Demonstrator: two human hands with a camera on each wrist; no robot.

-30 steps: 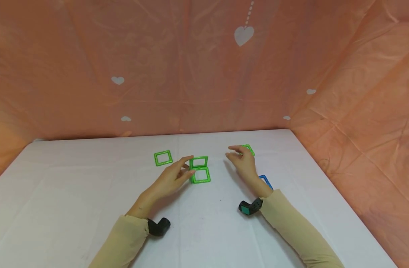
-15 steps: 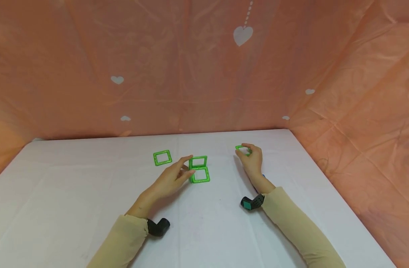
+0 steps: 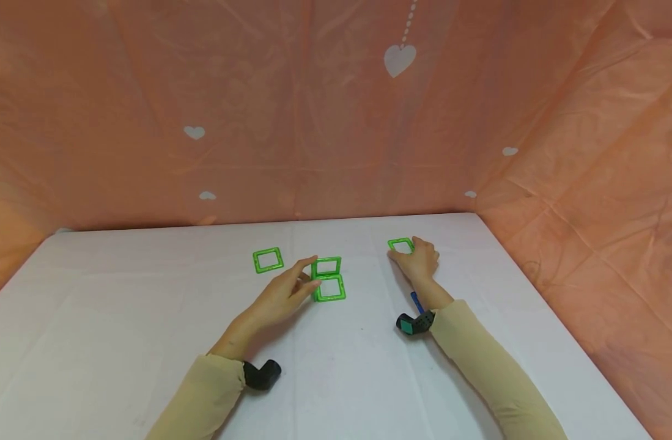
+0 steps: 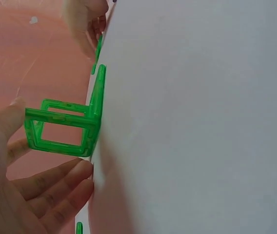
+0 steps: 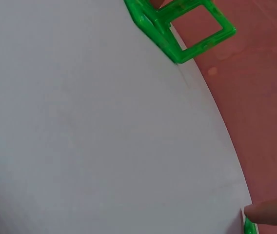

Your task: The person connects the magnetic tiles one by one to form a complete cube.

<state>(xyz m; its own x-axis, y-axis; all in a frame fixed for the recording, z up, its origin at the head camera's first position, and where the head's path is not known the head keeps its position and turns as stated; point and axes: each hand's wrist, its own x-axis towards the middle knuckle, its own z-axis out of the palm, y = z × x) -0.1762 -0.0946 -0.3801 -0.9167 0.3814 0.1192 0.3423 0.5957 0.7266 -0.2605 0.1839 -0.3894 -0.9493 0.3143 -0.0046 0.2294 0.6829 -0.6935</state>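
In the head view, my left hand [image 3: 285, 294] holds a small structure of green magnetic tiles [image 3: 330, 299], thumb and index finger at its left side. The left wrist view shows upright square frames [image 4: 58, 148] joined to a tile [image 4: 98, 92] lying on the table. My right hand [image 3: 418, 260] pinches a separate green square magnetic tile [image 3: 400, 240] at the far right, thumb at its near side and index finger at its right side. Part of a blue piece [image 3: 417, 302] shows beside the right wrist, which hides the rest.
Another green square tile [image 3: 268, 268] lies on the white-covered table [image 3: 336, 379], left of the structure. An orange curtain [image 3: 291, 122] with white hearts rises behind the table and along its right side. Black wrist cameras [image 3: 262, 374] sit at both cuffs.
My right hand has moved right and turned; the tile it covered now shows between thumb and index finger. More blue shows left of its wrist. My left hand stays at the structure.
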